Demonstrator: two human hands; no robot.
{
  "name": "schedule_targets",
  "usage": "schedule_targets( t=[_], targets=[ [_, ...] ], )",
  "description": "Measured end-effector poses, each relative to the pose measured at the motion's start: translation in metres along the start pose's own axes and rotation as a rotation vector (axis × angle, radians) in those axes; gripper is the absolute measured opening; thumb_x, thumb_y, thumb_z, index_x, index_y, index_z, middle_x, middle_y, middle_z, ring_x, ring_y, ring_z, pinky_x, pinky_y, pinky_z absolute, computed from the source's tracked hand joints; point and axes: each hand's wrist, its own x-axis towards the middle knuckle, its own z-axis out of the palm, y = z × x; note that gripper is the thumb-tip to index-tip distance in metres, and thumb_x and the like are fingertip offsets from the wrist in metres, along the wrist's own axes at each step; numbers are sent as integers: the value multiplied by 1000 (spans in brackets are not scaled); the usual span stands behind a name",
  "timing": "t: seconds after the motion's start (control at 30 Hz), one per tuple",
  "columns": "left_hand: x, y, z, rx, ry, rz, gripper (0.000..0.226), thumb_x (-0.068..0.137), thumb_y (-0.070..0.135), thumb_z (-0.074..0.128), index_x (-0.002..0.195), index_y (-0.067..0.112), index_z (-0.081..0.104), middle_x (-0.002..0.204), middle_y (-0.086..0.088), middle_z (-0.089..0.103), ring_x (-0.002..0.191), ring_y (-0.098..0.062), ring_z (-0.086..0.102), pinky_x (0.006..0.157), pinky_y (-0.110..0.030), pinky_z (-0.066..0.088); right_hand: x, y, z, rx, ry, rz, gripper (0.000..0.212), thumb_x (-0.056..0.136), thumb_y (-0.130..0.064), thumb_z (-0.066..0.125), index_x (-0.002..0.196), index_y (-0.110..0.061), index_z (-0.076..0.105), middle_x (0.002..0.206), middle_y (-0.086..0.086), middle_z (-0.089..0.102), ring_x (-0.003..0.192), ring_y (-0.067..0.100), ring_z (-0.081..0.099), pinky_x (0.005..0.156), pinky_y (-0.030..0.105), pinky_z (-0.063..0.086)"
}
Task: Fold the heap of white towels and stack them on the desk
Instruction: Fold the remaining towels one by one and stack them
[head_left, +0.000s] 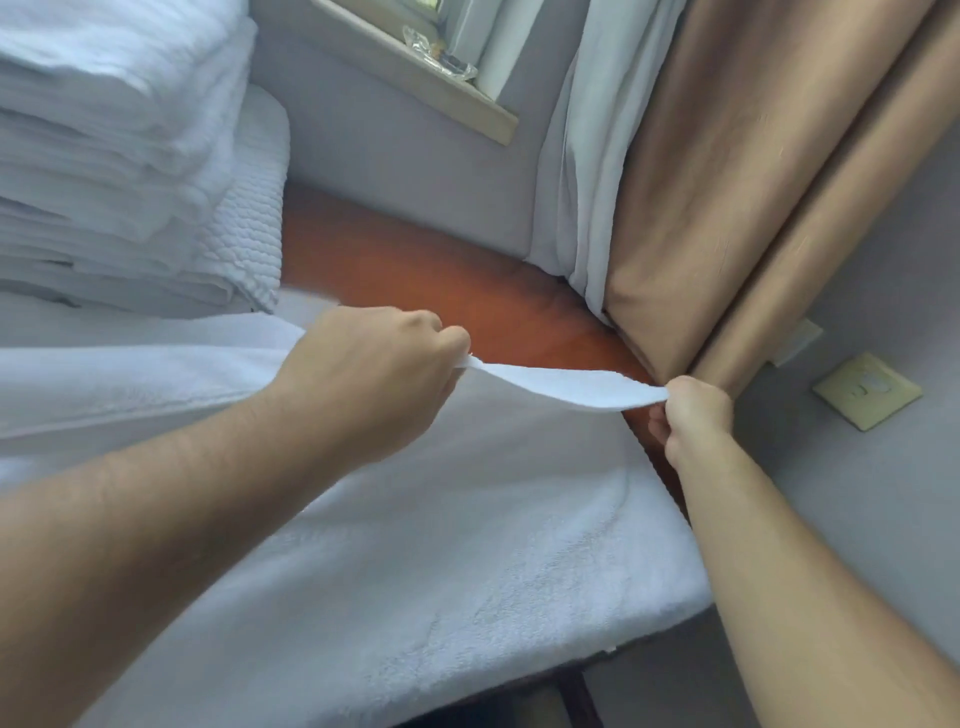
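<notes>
Two spots pinched on far hem of white terry towel (467, 545), left hand (384, 374) and right hand (693, 415) apart, hem raised, sagging slightly; remainder flat across front right corner of desk (415, 270).

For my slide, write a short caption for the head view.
The left hand and right hand pinch one edge of a white terry towel on the reddish wooden desk, beside folded white towels.

Tan curtain (727, 182) beside white sheer (582, 182), crinkled wrapper (447, 62) on windowsill (483, 111), beige wall plate (866, 391) at right.
</notes>
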Motion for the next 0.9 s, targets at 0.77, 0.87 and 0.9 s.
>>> schedule_targets(
  t=[0.77,0.87,0.9],
  targets=[
    [-54,-11,-2,19,-170,178,37,85,47,52,110,25,68,93,1,63,82,-28,61,69,-38,48,-57,28,-4,-599,39,-658,28,83,-9,58,106,-21,67,113,7,59,110,31,55,94,38,42],
    [-70,-32,-23,57,-210,54,52,84,58,52,125,28,61,108,4,62,98,-25,60,84,-42,46,-121,12,33,-590,-389,-840,11,88,-21,58,92,-23,68,96,-3,62,95,22,57,82,34,45],
    [-78,-41,-34,61,-210,-22,54,86,61,44,126,29,61,109,5,62,101,-25,59,86,-43,45,-148,11,47,-577,-513,-902,10,88,-24,57,88,-22,68,92,-5,64,90,20,57,79,34,46]
  ],
)
